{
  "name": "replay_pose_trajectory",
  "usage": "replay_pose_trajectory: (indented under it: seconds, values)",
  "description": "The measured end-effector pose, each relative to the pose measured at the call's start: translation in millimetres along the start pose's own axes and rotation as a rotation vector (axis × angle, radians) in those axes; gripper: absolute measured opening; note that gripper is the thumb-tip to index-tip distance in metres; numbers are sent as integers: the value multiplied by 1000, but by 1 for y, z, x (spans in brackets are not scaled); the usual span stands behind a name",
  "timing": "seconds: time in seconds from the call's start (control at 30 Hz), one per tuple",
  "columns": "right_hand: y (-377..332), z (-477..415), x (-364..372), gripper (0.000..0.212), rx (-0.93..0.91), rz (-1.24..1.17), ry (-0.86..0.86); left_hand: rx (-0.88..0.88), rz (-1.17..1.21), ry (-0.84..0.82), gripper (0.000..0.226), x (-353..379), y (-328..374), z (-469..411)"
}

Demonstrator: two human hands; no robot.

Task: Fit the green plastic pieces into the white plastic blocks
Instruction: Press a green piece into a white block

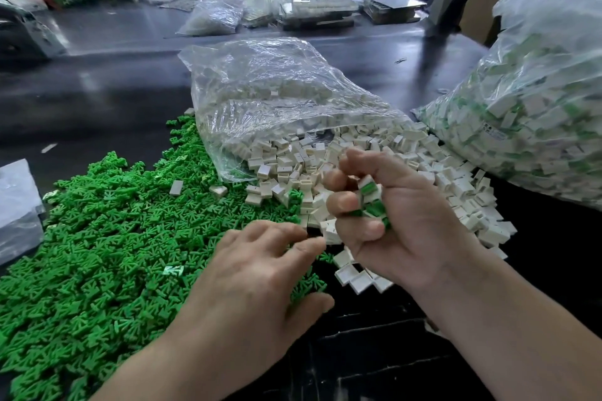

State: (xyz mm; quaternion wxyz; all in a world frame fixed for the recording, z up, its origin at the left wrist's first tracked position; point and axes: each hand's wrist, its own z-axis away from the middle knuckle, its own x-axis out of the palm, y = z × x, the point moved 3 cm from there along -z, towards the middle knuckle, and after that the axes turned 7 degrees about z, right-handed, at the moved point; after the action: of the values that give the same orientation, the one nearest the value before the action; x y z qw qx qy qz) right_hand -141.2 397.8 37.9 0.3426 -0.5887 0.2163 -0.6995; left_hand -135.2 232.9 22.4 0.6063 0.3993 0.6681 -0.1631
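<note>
Head camera looks forward and down, close over the table (pixel 97 101)

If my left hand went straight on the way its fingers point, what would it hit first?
Likely the white blocks just past the fingertips of the left hand; the right hand, holding fitted blocks, sits close behind. Depth is unclear.
</note>
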Motion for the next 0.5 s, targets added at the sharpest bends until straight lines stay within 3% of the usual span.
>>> replay_pose_trajectory:
  seconds: [0.17,0.3,0.5]
  values:
    - [1,0,-2,26,0,15,-54,130,-7,-18,53,3,7,-4]
    - [1,-2,-4,28,-12,32,-39,280,-20,-20,36,7,17,-6]
    - [4,-3,-4,26,-4,90,-20,195,22,17,20,1,2,-7]
